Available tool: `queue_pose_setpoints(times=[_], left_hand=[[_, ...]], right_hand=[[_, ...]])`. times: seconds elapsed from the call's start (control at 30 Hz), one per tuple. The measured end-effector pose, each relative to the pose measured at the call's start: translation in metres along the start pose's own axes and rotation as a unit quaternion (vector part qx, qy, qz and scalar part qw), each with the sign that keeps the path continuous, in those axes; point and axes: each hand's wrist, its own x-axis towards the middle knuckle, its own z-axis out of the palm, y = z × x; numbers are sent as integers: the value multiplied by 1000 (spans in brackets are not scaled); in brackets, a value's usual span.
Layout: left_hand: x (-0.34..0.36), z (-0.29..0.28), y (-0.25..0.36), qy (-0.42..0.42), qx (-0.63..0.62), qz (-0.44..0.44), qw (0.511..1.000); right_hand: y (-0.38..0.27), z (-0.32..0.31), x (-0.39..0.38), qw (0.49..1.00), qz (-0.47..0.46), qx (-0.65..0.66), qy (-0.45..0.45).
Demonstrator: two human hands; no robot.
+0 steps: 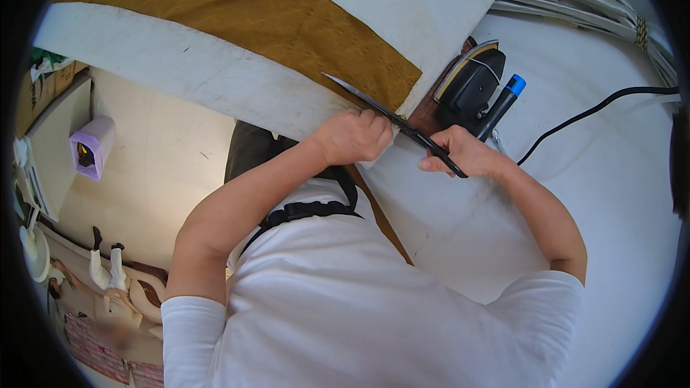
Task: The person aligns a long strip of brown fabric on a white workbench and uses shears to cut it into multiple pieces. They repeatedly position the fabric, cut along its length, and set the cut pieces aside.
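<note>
A long piece of golden-brown fabric lies across a white board, its narrow end near my hands. My right hand is closed round the handles of black scissors. Their long blades point up and left, with the tip over the fabric's lower edge. Just below the blades, my left hand has its fingers curled and pressed together beside the fabric's edge. Whatever lies between those fingers is hidden. A small scrap of white shows under that hand.
Right of the fabric, an iron with a blue-tipped black handle rests close to my right hand. A black cable curves over the white surface. Silvery gathered cloth hangs beyond. A lilac bin stands at left; another person is farther off.
</note>
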Motion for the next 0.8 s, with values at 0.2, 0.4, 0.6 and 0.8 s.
queue_pose_setpoints(times=[0.2,0.4,0.6,0.8], left_hand=[[-1,1,2,0,-6,-2,1000],[0,2,2,-10,-1,-2,1000],[-1,-16,14,-95,49,-28,994],[-10,-27,19,-170,78,-52,981]], right_hand=[[-3,6,12,1000,-29,10,-1],[-4,6,17,999,4,40,-13],[0,12,34,998,-54,31,4],[-1,13,46,998,-67,11,14]])
